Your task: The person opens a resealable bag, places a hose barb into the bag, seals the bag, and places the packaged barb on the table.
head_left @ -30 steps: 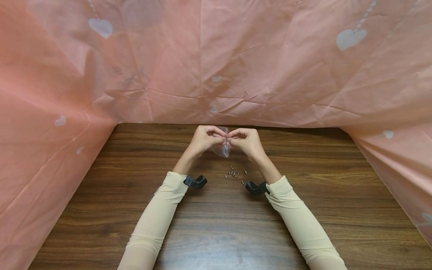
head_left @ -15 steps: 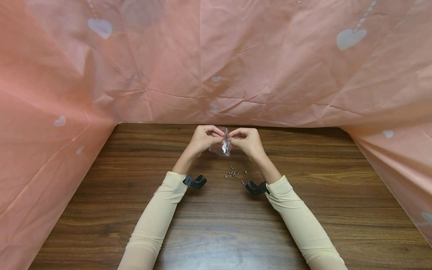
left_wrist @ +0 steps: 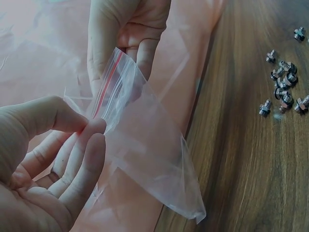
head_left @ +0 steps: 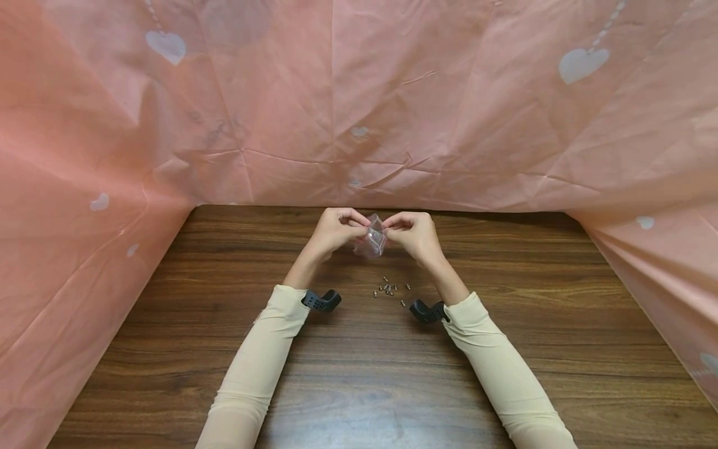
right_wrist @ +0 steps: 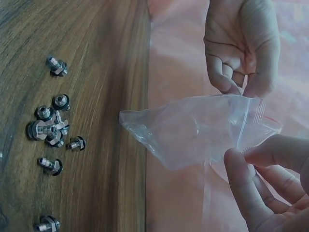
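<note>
A clear zip-lock bag (head_left: 374, 237) with a red line along its mouth hangs between the two hands, above the far part of the table. My left hand (head_left: 335, 229) pinches one side of the mouth between thumb and fingers. On the opposite side, my right hand (head_left: 413, 234) pinches the other edge. In the right wrist view the bag (right_wrist: 188, 128) looks see-through with nothing visible inside, and its mouth is spread apart. Several small metal screw fittings (head_left: 388, 289) with dark rings lie on the table, nearer the body than the bag; the left wrist view shows these fittings (left_wrist: 285, 89) too.
The brown wood-grain table (head_left: 359, 368) extends under both arms. Pink cloth (head_left: 280, 125) with white hearts hangs behind it and along both sides, close behind the hands. A black strap (head_left: 322, 301) sits on the left wrist, another strap (head_left: 427, 312) on the right.
The bag's mouth has gone from flat and closed to spread apart. Both hands have drawn slightly away from each other, still pinching it. The metal fittings have not moved.
</note>
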Demonstrator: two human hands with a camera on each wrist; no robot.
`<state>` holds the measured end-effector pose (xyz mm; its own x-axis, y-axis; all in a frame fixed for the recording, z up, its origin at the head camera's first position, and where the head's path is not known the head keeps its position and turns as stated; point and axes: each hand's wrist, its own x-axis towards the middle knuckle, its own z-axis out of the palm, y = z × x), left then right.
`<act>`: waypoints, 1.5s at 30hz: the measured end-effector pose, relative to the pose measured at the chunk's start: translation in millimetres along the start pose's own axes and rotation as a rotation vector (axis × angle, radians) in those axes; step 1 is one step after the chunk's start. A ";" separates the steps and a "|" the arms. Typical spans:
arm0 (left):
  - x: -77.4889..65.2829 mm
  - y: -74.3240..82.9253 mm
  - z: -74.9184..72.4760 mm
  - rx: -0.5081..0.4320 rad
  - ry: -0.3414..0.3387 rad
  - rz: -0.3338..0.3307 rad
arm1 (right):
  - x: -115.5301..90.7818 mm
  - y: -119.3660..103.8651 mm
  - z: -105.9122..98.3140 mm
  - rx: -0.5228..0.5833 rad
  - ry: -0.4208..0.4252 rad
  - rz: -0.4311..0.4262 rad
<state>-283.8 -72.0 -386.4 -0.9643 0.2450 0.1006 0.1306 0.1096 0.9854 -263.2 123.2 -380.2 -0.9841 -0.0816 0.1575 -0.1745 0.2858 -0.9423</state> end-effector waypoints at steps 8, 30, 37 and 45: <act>-1.2 1.1 -2.3 -0.046 -0.015 -0.017 | -1.9 -3.2 -3.5 -0.043 0.022 -0.015; 0.1 2.3 -8.2 -0.012 0.006 -0.033 | -0.6 -5.1 -11.9 -0.135 0.028 -0.018; -1.6 5.0 -9.8 0.024 0.020 -0.018 | -0.8 -5.8 -12.7 -0.162 0.021 -0.031; -3.3 8.7 -9.2 0.053 0.034 0.013 | -0.5 -5.8 -13.0 -0.205 0.020 -0.049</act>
<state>-281.6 -80.7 -376.9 -0.9695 0.2141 0.1191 0.1547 0.1579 0.9753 -262.1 134.0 -371.1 -0.9745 -0.0817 0.2092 -0.2227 0.4701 -0.8541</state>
